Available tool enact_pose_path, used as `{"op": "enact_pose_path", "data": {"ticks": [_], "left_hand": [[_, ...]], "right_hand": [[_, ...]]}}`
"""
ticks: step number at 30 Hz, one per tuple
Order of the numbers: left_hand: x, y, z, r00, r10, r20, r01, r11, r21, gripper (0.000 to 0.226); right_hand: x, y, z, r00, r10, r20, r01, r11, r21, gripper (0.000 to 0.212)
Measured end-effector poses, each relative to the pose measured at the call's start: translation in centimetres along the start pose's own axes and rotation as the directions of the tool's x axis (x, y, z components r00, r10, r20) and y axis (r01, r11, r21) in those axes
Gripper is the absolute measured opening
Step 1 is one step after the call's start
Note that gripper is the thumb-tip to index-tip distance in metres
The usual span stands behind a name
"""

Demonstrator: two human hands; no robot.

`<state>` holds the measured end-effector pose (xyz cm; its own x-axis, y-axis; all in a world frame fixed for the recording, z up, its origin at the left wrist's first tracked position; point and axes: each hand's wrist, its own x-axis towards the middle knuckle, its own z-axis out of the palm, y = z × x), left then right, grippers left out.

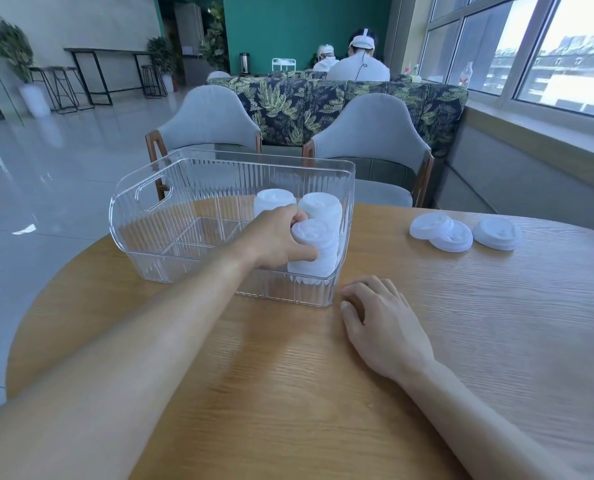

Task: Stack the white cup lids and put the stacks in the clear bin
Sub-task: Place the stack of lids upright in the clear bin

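The clear bin [143, 216] stands on the left part of the round wooden table [288, 375]. The left hand [275, 239] reaches over its near wall, fingers and thumb curled round a stack of white lids [314, 249] in the bin's near right corner. Two more stacks [275, 202] [321, 207] stand just behind it against the right wall. Just beside the bin's near right corner, the right hand [380, 317] rests palm down on the table, fingers loosely bent, holding nothing. Further right, three loose lids [430, 226] [453, 237] [496, 233] lie on the table, the first two overlapping. Two grey chairs [212, 116] [368, 129] stand behind the table.
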<state>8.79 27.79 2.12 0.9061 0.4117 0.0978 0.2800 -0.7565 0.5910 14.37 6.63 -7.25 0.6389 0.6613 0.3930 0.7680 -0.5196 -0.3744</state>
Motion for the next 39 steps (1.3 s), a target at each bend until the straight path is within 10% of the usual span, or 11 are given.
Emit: {"op": "enact_pose_path", "data": {"ticks": [10,18,30,39], "left_hand": [[-2.4,0.4,1.2,0.994,0.016,-0.110,-0.011,0.999,0.046,0.087],[-8.1,2.6,6.4,0.691,0.274,-0.669,-0.319,0.946,0.059,0.014],[-10.2,9.2,16.7,0.931,0.267,-0.250,-0.241,0.962,0.130,0.018],[-4.9,12.9,19.8,0.983,0.159,-0.097,-0.149,0.983,0.107,0.047]], "right_hand": [[-0.6,0.2,-0.1,1.000,0.013,-0.029,-0.011,0.999,0.051,0.015],[-2.6,1.2,-1.5,0.998,0.027,-0.049,-0.023,0.996,0.082,0.013],[-8.0,9.9,-7.9,0.985,0.168,-0.043,-0.169,0.986,-0.010,0.020],[-7.6,15.6,-10.2,0.950,0.303,-0.074,-0.300,0.953,0.049,0.021]]}}
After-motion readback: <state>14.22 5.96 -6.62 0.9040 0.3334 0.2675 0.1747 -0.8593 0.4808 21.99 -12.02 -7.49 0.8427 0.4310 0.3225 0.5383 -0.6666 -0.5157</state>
